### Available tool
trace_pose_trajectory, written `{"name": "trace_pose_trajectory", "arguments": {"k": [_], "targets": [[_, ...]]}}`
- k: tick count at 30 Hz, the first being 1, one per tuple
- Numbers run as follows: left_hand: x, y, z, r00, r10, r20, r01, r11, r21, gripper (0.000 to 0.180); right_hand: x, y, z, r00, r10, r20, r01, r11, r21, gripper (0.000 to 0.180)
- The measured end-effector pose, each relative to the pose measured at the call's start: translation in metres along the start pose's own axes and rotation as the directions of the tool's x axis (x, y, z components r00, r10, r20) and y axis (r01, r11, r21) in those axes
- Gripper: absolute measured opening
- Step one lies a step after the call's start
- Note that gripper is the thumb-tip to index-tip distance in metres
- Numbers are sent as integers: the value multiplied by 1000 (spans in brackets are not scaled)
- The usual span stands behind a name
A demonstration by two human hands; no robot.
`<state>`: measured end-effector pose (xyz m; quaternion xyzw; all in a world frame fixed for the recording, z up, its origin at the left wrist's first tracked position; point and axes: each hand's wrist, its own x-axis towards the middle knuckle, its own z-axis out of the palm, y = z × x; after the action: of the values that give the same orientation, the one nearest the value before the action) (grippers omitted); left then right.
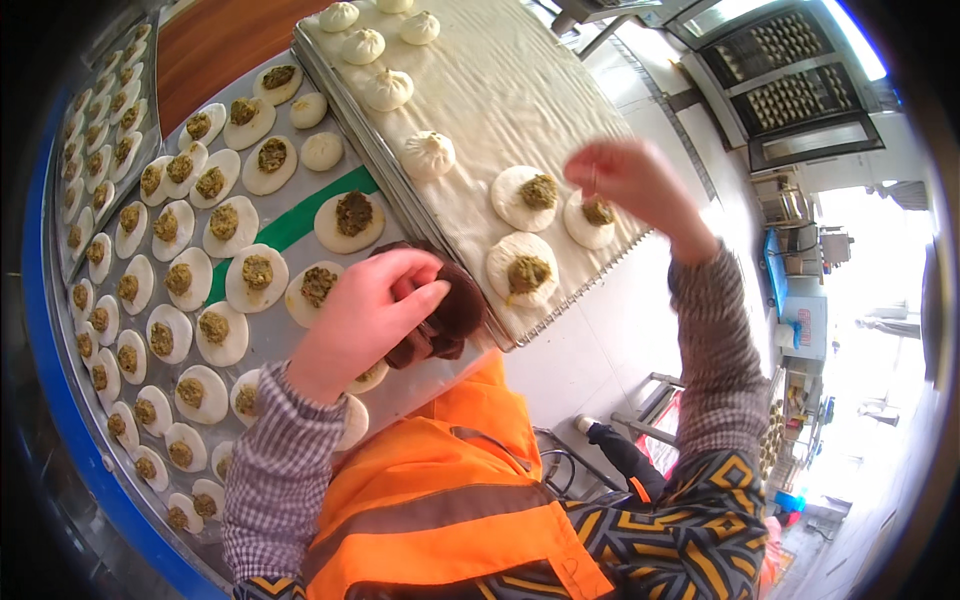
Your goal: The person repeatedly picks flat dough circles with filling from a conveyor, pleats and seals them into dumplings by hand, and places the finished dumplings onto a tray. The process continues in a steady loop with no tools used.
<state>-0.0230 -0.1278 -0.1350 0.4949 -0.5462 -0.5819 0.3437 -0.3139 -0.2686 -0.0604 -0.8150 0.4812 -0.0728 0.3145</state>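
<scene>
Toward two o'clock, blurred right hand (640,190) at filled dough round (586,232) on pale cloth (520,100); finger grip, cannot tell. Toward nine o'clock, left hand (372,308), fingers bent, beside dark brown object (460,302); grasping, cannot tell.

Through my remote head view, I see three pale, flattened dough rounds near the lower corner of a cloth-lined tray (510,90). All are unpleated, each with a chopped, green-brown filling (528,275) heaped on top. The rightmost round (586,234) is partly covered at its upper right, and I see its filling beside the covered part. The upper-left round (514,202) lies flat just beside it, its heap set off-centre toward the right. The lowest round (509,259) lies flat below these two, broad and roughly circular, with its heap slightly below the middle.
</scene>
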Motion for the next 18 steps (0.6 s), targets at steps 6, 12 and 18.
{"name": "trace_pose_trajectory", "arguments": {"k": [6,12,18], "targets": [[76,0,59,986,164,12,-141,810,570,66,-83,21,82,921,380,-91,-339,893,295,28],[90,4,87,1000,4,24,-20,745,667,63,-84,36,119,912,266,-312,-215,958,189,31],[66,-3,109,989,93,-115,-54,952,303,56,-85,34,125,893,329,-307,-83,791,607,26]]}}
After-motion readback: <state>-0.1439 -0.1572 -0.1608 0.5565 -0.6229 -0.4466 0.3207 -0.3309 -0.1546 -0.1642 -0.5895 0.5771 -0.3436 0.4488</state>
